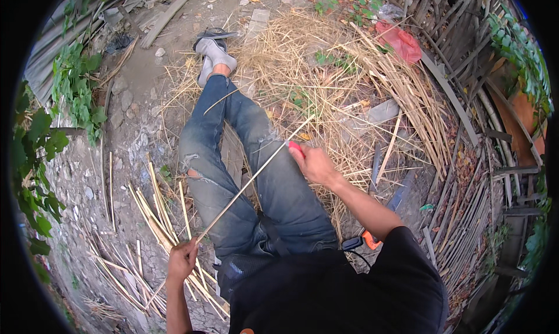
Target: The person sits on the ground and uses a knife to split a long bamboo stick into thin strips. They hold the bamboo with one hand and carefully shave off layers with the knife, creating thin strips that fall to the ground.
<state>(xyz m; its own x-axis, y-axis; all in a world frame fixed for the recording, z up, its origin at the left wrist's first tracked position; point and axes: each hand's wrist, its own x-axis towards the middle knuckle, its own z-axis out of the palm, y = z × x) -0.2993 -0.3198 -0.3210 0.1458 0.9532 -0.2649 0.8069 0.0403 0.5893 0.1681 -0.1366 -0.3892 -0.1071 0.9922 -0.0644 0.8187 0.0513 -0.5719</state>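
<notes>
My left hand (183,259) is closed on the lower end of a long, thin bamboo strip (243,189). The strip slants up and right across my jeans, its far tip beyond my knee. Over my right thigh, my right hand (317,165) is closed on a small red piece (296,148) that lies against the strip near its far end. Fingers cover most of that piece, so its kind does not show. Beside my left hand lies a bundle of pale split strips (160,223) on the ground.
Pale shavings (297,54) cover the ground ahead. Right of my leg lie a long blade (375,166) and an orange-handled saw (371,239), with a dark corded object (352,243) nearby. Stacked sticks (466,223) line the right side; a red plastic bag (399,42) lies far right.
</notes>
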